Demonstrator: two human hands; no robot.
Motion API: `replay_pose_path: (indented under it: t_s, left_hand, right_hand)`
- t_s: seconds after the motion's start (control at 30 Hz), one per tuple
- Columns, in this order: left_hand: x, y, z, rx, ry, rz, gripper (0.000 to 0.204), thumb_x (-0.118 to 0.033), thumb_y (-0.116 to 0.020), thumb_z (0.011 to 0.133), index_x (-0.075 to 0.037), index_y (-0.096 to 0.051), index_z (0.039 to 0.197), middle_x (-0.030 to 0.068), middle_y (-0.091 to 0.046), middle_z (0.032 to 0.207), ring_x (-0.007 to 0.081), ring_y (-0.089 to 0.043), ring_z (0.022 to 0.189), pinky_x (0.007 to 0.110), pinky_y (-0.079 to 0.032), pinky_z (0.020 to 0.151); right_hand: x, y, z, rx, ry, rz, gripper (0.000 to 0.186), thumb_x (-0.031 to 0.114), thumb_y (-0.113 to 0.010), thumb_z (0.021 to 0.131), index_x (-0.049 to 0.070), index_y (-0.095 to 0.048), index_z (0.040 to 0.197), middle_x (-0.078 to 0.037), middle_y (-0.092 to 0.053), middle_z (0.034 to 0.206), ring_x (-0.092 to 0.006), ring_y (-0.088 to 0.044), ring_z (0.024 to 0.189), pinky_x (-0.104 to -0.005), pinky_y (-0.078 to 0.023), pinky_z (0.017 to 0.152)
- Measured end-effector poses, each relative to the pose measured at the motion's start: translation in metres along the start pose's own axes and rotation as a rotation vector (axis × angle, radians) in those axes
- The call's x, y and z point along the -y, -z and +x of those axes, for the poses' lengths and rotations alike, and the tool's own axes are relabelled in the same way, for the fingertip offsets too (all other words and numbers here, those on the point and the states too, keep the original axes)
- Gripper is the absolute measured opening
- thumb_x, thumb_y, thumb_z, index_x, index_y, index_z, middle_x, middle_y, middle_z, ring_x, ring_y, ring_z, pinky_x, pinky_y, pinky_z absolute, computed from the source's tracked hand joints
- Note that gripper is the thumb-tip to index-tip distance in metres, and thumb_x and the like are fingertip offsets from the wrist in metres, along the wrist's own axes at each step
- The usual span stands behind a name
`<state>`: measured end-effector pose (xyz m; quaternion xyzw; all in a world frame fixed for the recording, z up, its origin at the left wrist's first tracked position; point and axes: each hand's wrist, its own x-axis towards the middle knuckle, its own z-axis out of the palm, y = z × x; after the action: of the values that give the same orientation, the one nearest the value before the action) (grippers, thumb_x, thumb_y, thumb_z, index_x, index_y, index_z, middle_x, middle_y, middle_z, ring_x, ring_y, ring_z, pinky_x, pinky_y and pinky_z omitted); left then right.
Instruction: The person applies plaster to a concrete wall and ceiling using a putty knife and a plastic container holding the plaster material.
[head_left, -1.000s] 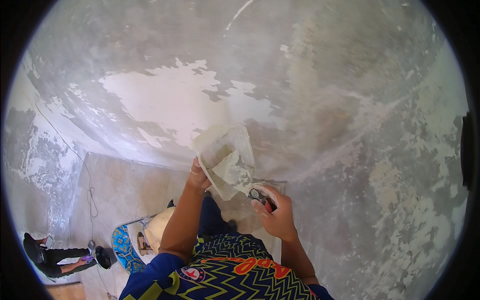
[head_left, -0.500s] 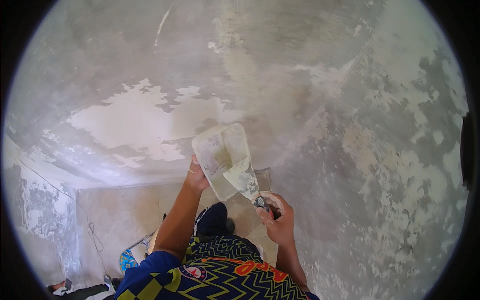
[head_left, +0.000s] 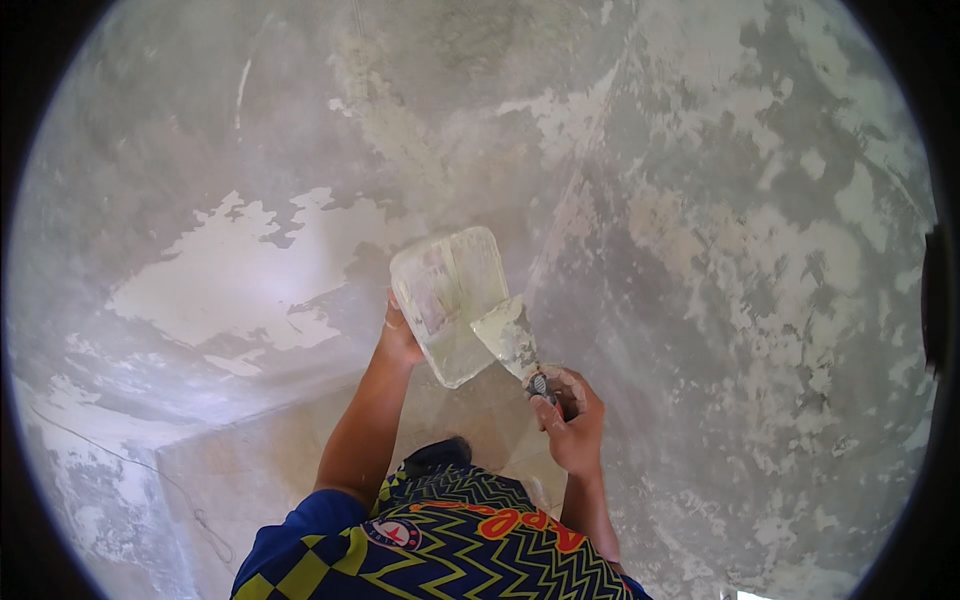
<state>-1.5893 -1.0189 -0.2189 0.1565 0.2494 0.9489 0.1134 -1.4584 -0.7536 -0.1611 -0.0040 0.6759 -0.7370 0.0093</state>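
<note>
A pale, translucent rectangular plastic tub (head_left: 440, 290), smeared inside with whitish putty, is gripped along its left side by my left hand (head_left: 402, 332). Most of those fingers are hidden behind the tub. My right hand (head_left: 574, 418) is closed round the dark handle of a putty knife (head_left: 508, 336). The wide blade carries pale putty and lies over the tub's lower right edge. Whether blade and rim touch, I cannot tell.
Ahead stands a grey wall (head_left: 330, 130) with a large white patch (head_left: 230, 275). Another mottled wall (head_left: 740, 350) rises at the right, meeting it in a corner. Below is a tan tiled floor (head_left: 270, 450), with a thin cable (head_left: 200, 515) at the left.
The view has turned toward the right, so the walls have shifted left in the picture. Both hands still hold the tub and the putty knife, the knife now slightly farther right.
</note>
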Motion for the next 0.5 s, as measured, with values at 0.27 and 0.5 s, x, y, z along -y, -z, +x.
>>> replay_pose_path:
  t_s: [0.27,0.5]
  left_hand:
    - [-0.017,0.025,-0.044,-0.137,-0.083,0.002,0.086,-0.062,-0.07,0.089,-0.01,-0.045,0.153,0.013,-0.055,0.149,0.0355,-0.056,0.134,0.056,-0.047,0.112]
    - [-0.036,0.035,-0.057,-0.296,-0.153,0.044,0.087,-0.068,-0.06,0.093,-0.011,-0.041,0.156,0.0128,-0.052,0.152,0.035,-0.054,0.135,0.056,-0.047,0.112]
  right_hand:
    - [-0.009,-0.014,0.028,0.022,0.024,0.051,0.035,-0.001,-0.064,0.093,-0.002,-0.06,0.128,-0.01,-0.07,0.097,-0.0082,-0.058,0.067,-0.0231,-0.047,0.054]
    - [-0.04,-0.027,0.045,-0.038,-0.15,0.024,0.038,0.001,-0.065,0.091,-0.003,-0.059,0.129,-0.006,-0.069,0.093,-0.0071,-0.057,0.065,-0.0241,-0.046,0.054]
